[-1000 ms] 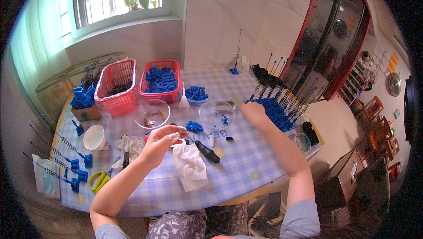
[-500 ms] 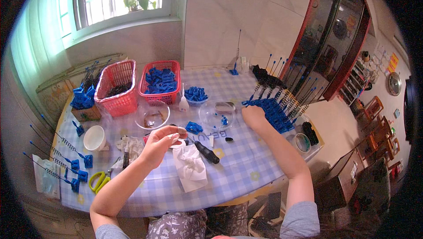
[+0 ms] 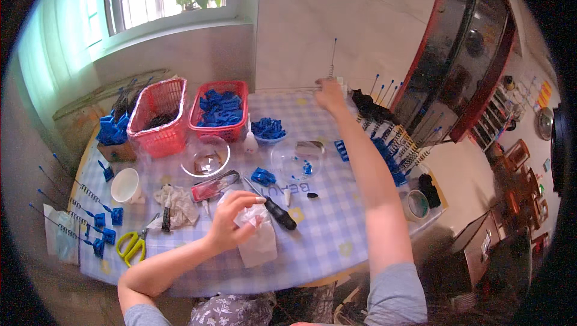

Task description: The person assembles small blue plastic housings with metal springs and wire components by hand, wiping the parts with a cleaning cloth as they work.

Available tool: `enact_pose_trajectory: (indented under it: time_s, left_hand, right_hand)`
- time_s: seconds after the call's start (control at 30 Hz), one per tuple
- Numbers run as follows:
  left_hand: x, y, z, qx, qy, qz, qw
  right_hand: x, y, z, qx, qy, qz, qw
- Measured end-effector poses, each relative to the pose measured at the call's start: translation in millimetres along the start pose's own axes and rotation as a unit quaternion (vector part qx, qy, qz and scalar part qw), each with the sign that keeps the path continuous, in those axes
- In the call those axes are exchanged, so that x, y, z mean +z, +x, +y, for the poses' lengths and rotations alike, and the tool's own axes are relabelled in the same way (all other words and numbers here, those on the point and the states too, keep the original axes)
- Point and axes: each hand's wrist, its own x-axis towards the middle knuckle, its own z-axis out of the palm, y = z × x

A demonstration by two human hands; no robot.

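My right hand (image 3: 330, 95) reaches to the back of the table by the wall. Its fingers close around the lower part of a blue clip with a coiled black spring and thin upright rod (image 3: 333, 55); the clip's blue base is hidden behind the hand. At the front middle, my left hand (image 3: 233, 221) has its fingers bent around a crumpled white tissue (image 3: 258, 251), whose lower part hangs toward the tablecloth. A black-handled screwdriver (image 3: 280, 213) lies right beside the left hand. Blue pieces (image 3: 263, 176) sit just beyond it.
Red baskets (image 3: 219, 126) of blue and dark parts stand at the back left. Several blue spring clips (image 3: 390, 158) crowd the right side; others (image 3: 99, 233) lie at the left. Also there are green-handled scissors (image 3: 131, 248), a white cup (image 3: 126, 185) and clear bowls (image 3: 205, 161).
My right hand has moved from the right-hand cluster of blue clips to the lone clip at the back wall. My left hand has lowered onto the white tissue.
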Motion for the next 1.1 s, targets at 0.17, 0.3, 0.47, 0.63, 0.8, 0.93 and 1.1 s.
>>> enact_pose_trajectory:
  time_s: [0.17, 0.3, 0.47, 0.63, 0.8, 0.93, 1.1]
  left_hand:
    - [-3, 0, 1, 0.117, 0.130, 0.062, 0.983]
    - [-1, 1, -5, 0.117, 0.132, 0.049, 0.983]
    - [-1, -2, -6, 0.129, 0.118, 0.077, 0.982]
    - [-3, -2, -6, 0.114, 0.131, 0.062, 0.983]
    - [-1, 0, -5, 0.100, 0.142, 0.083, 0.981]
    - [3, 1, -6, 0.116, 0.135, 0.074, 0.981]
    - [4, -5, -3, 0.117, 0.152, 0.084, 0.978]
  right_hand:
    - [44, 38, 40, 0.127, 0.007, 0.034, 0.991]
    - [60, 59, 54, 0.167, -0.010, 0.000, 0.986]
    - [54, 64, 26, 0.196, 0.019, -0.029, 0.980]
    - [64, 73, 25, 0.217, 0.040, 0.027, 0.975]
    - [33, 67, 13, 0.118, -0.021, -0.091, 0.989]
    - [44, 64, 22, 0.066, 0.119, 0.179, 0.974]
    - [-4, 41, -36, -0.022, 0.223, 0.261, 0.939]
